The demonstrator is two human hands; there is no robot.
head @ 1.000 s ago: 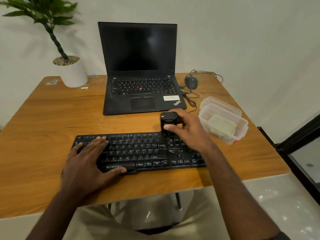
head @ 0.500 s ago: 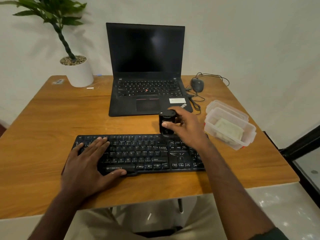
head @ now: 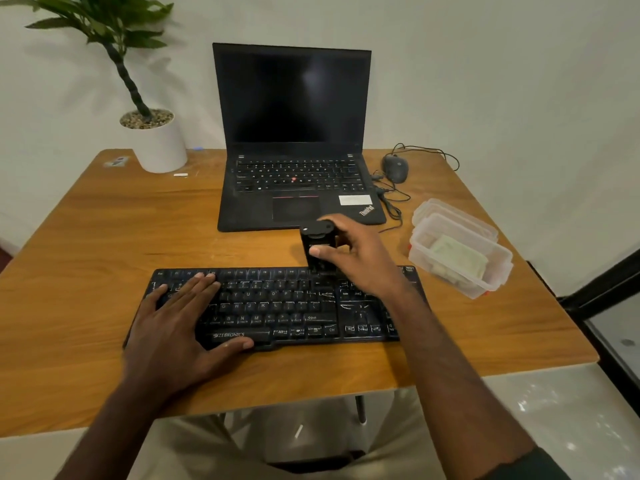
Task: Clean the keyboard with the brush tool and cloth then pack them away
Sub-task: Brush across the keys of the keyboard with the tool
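A black keyboard (head: 277, 306) lies across the front of the wooden table (head: 86, 258). My left hand (head: 180, 323) rests flat on its left half, fingers straight, thumb along the front edge. My right hand (head: 356, 254) grips a black, block-shaped brush tool (head: 317, 244) upright, its lower end on the keyboard's top row right of centre. A folded pale green cloth (head: 457, 258) lies inside a clear plastic container (head: 464, 289) to the right of the keyboard.
An open black laptop (head: 294, 161) stands behind the keyboard. A wired mouse (head: 394, 168) and its cable lie at the back right. The container's clear lid (head: 450, 213) sits behind it. A white potted plant (head: 156, 140) stands at the back left.
The view has shifted a little, so everything sits slightly further right. My right hand has kept the brush tool near the same spot on the top row. My left hand has stayed put.
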